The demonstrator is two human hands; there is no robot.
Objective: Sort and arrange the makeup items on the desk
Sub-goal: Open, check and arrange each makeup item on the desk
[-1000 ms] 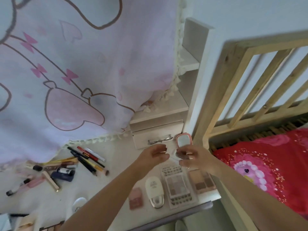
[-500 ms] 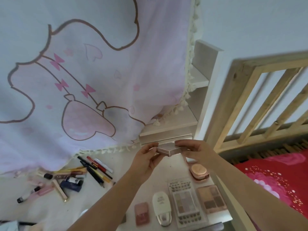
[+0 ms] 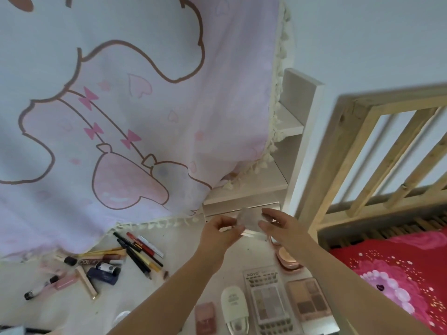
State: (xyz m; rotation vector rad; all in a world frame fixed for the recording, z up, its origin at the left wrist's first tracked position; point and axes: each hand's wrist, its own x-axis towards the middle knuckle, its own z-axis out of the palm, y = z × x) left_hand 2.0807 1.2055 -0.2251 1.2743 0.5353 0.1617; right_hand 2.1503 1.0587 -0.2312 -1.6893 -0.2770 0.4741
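We read "XOYO" on the top edge of the clear palette box (image 3: pixel 267 298) lying on the desk (image 3: pixel 183 250). Lettering on the pencils (image 3: pixel 142 247) is too blurred to read.

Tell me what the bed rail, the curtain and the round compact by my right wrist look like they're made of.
Bed rail: bare, unpainted wood, matte; grain and a knot show.
Curtain: thin woven fabric, matte, printed with pink cartoon shapes; it drapes in folds and has a tasselled cream edge.
Compact: probably plastic with a glossy rose-gold finish; its lid catches a highlight, though metal can't be ruled out.
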